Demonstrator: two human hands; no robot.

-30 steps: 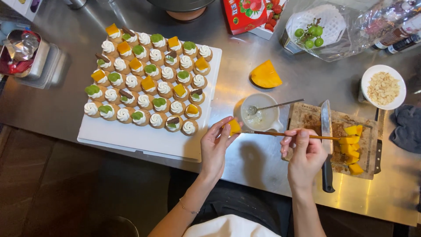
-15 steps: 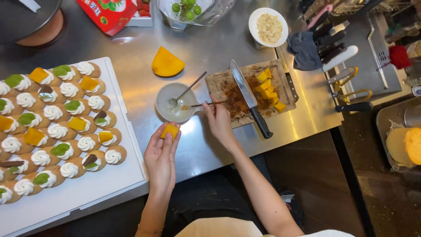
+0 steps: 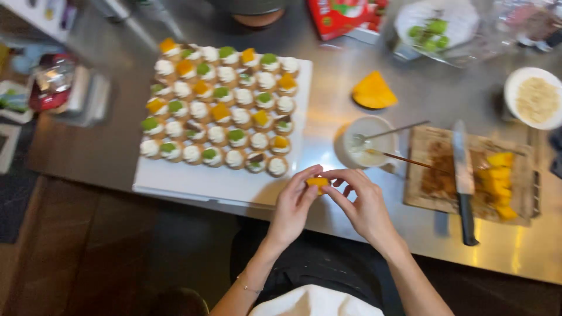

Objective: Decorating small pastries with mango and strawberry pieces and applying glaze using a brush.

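Both sets of my fingers are pinched together on one small orange fruit piece, the left hand and right hand meeting over the near edge of the worktop, just off the near right corner of the white tray. I judge this as the step of shaping or readying a topping between fingertips; the next move looks to call for a light, steady pinch so the soft piece is not crushed. Outward, the tray carries rows of cream-topped tartlets, some with green or orange bits. To the right stand a small white bowl with utensils, then a wooden board bearing a knife and cut fruit. A larger orange wedge lies toward the far edge.
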